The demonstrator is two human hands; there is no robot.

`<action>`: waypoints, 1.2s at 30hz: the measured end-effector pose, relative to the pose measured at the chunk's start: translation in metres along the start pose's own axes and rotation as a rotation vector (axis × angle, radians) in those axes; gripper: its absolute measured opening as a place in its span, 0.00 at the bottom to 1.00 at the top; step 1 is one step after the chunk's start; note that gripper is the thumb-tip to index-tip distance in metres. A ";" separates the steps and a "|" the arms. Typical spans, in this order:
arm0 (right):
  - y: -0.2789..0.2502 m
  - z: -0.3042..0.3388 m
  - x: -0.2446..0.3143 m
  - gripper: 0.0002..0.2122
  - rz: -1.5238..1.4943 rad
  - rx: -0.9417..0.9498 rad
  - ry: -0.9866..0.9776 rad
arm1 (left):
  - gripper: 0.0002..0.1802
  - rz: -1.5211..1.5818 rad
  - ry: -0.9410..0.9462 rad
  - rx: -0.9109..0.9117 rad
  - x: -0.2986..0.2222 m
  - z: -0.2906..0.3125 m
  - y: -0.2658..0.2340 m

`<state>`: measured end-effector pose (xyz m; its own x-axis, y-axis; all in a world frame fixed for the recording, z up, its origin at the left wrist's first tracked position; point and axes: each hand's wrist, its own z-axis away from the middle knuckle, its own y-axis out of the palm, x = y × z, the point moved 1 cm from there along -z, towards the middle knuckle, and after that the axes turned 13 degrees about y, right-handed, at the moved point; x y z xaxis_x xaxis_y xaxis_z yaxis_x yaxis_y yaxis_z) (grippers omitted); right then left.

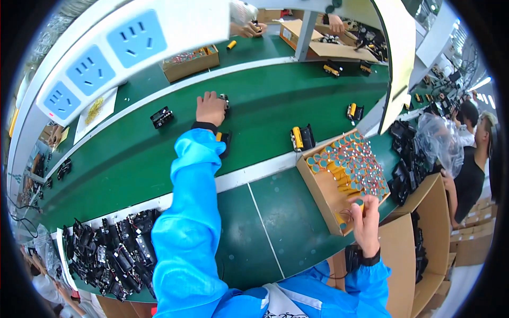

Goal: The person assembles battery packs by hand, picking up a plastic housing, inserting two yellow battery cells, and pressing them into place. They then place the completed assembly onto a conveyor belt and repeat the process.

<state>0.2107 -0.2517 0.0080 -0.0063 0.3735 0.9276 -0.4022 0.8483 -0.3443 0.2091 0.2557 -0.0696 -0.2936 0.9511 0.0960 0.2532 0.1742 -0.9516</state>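
- Our right hand [367, 222] is closed in a pinch, thumb and fingertips on one yellow cylinder [360, 204], just above the near corner of the open carton [328, 192]
- Our left hand [211, 108] reaches far out over the green belt [265, 106], palm down and fingers bent, at a small dark casing [225, 99]; we cannot tell whether it grips or merely touches
- Thin red leads [345, 213] show beside the pinched cylinder, so we would do well to lift it slowly and straight, letting nothing snag on the packed neighbours or the carton wall
- We should bear the cylinder by its body and put no pull on any wire
- For the casing, a light grip on its outer sides seems wiser than fingertips pushed inside
- Another black casing with yellow inside [224, 143] lies partly under our left sleeve [199, 153], so we should raise that forearm before drawing it back
- Our hands work well apart, so each deserves its own look
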 end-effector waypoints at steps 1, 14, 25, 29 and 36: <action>-0.002 0.000 0.001 0.06 0.228 -0.009 -0.004 | 0.06 0.010 0.009 0.014 -0.007 0.006 -0.016; -0.055 -0.043 0.042 0.12 0.972 0.207 -0.119 | 0.04 0.194 0.303 0.165 -0.186 0.229 -0.162; 0.063 0.048 -0.003 0.21 -0.534 1.031 0.348 | 0.15 0.903 0.026 -0.125 -0.229 0.277 -0.186; 0.091 0.066 -0.011 0.21 -0.667 1.104 0.410 | 0.18 1.143 -0.085 -0.221 -0.235 0.273 -0.178; 0.102 0.082 -0.011 0.21 -0.650 0.986 0.438 | 0.14 1.113 0.015 -0.177 -0.219 0.288 -0.162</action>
<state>0.0943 -0.2000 -0.0250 0.6765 0.2457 0.6943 -0.7296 0.3522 0.5862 -0.0331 -0.0539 -0.0205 0.1883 0.6028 -0.7754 0.4950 -0.7401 -0.4552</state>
